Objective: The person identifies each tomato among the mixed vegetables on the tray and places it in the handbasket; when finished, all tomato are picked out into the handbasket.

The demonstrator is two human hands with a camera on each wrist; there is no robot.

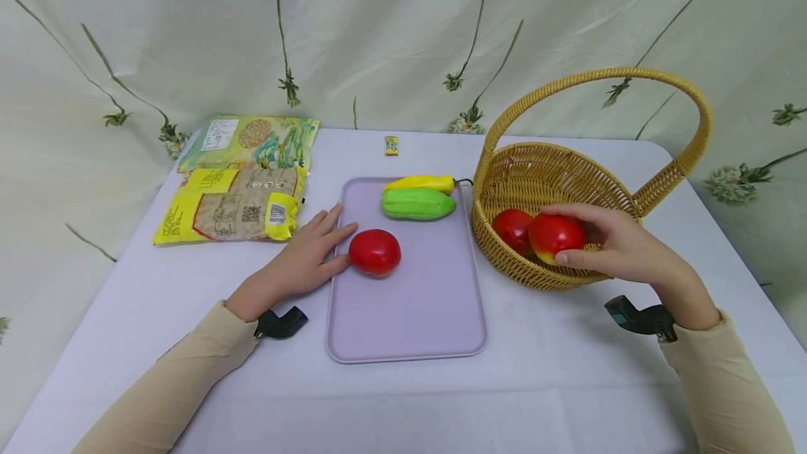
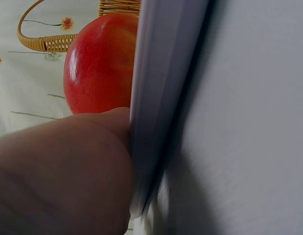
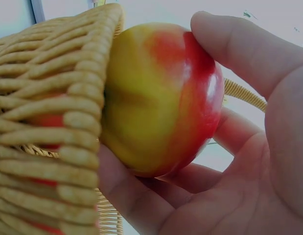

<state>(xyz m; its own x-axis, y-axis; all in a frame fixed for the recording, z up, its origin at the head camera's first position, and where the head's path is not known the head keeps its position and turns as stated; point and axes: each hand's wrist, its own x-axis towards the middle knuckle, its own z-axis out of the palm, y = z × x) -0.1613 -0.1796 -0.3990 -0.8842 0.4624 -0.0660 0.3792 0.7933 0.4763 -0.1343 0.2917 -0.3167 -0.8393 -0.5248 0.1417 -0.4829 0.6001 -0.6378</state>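
Fruit (image 1: 556, 238), left of grasping right hand (image 1: 621, 245), at basket (image 1: 518, 269) rim, table's (image 1: 410, 415) right; left hand (image 1: 313, 258) unclenched, touching tray (image 1: 410, 317).

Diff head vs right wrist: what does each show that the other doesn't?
Head only: the left hand resting at the edge of the tray, the red fruit lying there, the yellow vegetable, green vegetable, green bag, yellow bag and small packet.

Right wrist only: the palm of the right hand and the broad yellow face of the held fruit; head catches just a sliver of yellow.

Both: right hand gripping that fruit at the basket, plus red from another fruit inside.
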